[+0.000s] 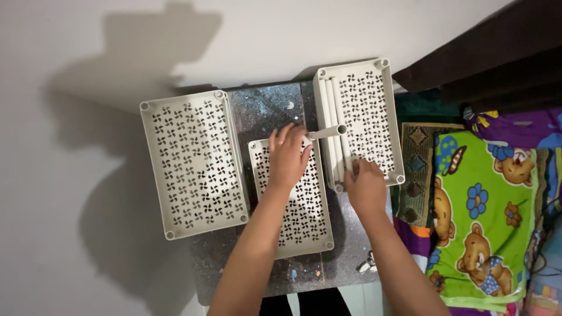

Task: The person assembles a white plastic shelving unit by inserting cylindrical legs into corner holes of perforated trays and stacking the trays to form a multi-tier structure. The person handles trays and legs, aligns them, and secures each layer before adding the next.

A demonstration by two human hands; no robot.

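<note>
A dark speckled counter (269, 111) carries three cream perforated trays: a large tray (193, 164) at left, a right tray (369, 111) holding loose tubes, and a small middle tray (304, 216). The left hand (287, 158) rests over the middle tray, its fingers (304, 140) closed around a short cream tube (331, 132) lying across toward the right tray. The right hand (366, 187) grips the right tray's near edge, fingers curled over it.

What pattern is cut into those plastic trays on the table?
The cream plastic trays carry rows of small pinwheel-shaped cut-outs, clearest in the head view on the left one.
</note>
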